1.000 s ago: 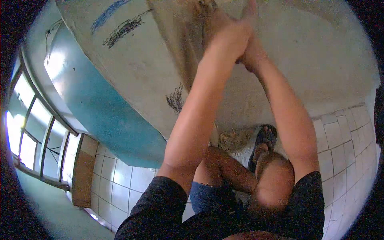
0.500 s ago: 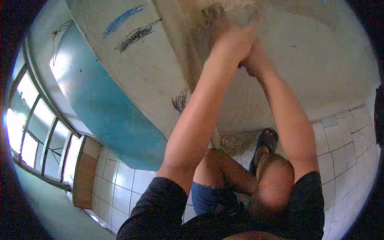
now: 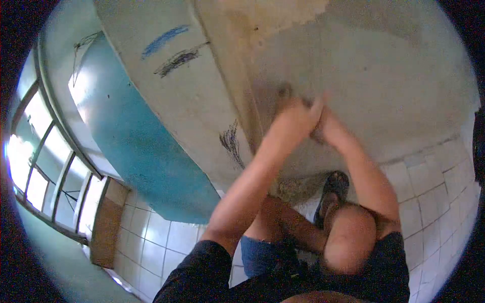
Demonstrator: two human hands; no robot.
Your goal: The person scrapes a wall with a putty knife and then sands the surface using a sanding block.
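Observation:
Both of my hands are raised together in front of a grey-beige wall [image 3: 374, 96], smeared by motion. My left hand [image 3: 297, 118] is closed near the corner strip, and a dark, blurred shape [image 3: 285, 91] shows just past its fingers. Pressed close beside it, my right hand [image 3: 329, 123] is closed too. Something dark shows between the two hands, but its kind cannot be made out. The wall surface around them is patchy, with a tan, bare-looking area [image 3: 273, 20] above.
Blue and black scribbles [image 3: 165, 41] mark the wall at left, beside a teal panel [image 3: 141, 146]. A barred window [image 3: 53, 156] stands far left. White floor tiles [image 3: 429, 192] lie below; my sandalled foot [image 3: 333, 194] is near the wall's base.
Both hands have moved down along the wall, closer to my body, staying together. The tan patch they covered at the top now shows. The view has shifted slightly.

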